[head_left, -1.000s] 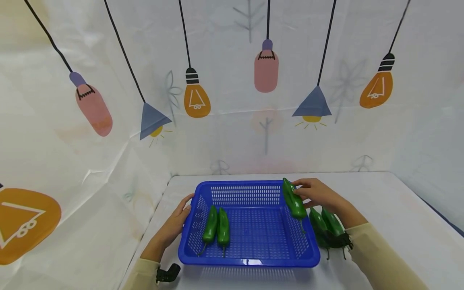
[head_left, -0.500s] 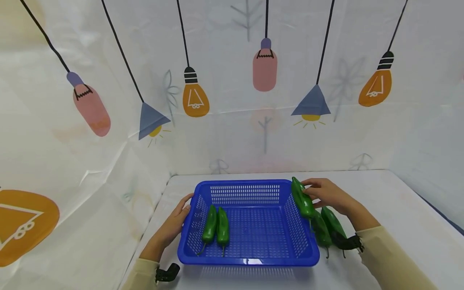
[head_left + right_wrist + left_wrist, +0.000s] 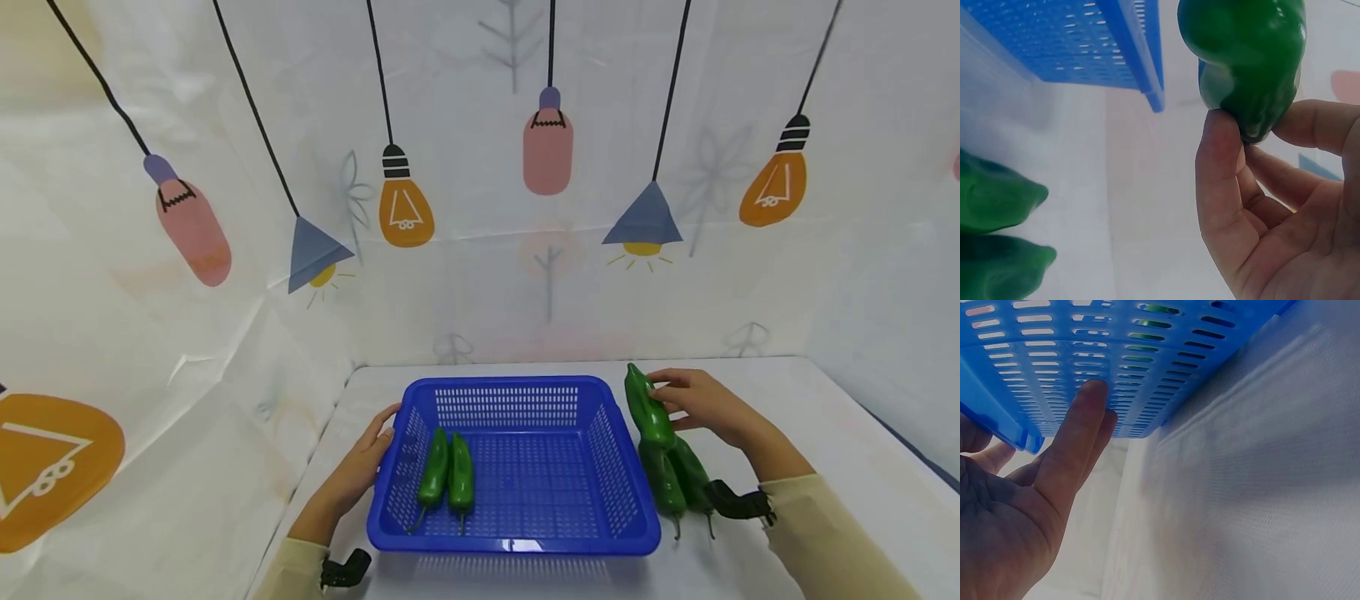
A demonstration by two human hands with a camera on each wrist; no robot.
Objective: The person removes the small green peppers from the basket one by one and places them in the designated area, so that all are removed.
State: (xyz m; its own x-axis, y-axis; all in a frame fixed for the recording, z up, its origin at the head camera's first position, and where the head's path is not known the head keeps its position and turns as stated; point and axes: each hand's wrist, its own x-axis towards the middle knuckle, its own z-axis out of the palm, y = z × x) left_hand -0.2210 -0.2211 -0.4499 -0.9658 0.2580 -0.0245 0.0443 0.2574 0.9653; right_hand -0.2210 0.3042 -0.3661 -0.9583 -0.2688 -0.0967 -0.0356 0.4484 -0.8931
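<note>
My right hand (image 3: 705, 406) pinches a long green pepper (image 3: 649, 410) between thumb and fingertips. In the right wrist view, the fingers hold this pepper (image 3: 1247, 56) by its narrow end, off the table and outside the basket's right rim. The blue perforated basket (image 3: 517, 545) stands in the middle of the table. At its left rim my left hand (image 3: 358, 467) grips the side; the left wrist view has fingers (image 3: 1075, 437) against the slotted outer wall. Inside, to the left, lie two green peppers (image 3: 436, 471) side by side, stems toward me.
Two more green peppers (image 3: 663, 482) lie on the white table (image 3: 810, 433) right of the basket, partly below the held one. Behind the table hangs a white sheet (image 3: 480, 292) printed with lamps and bulbs. Dark straps with a camera (image 3: 738, 500) sit on both wrists.
The right hand has moved right with its pepper, from over the basket's right rim to above the peppers beside it. Left hand and basket stay put.
</note>
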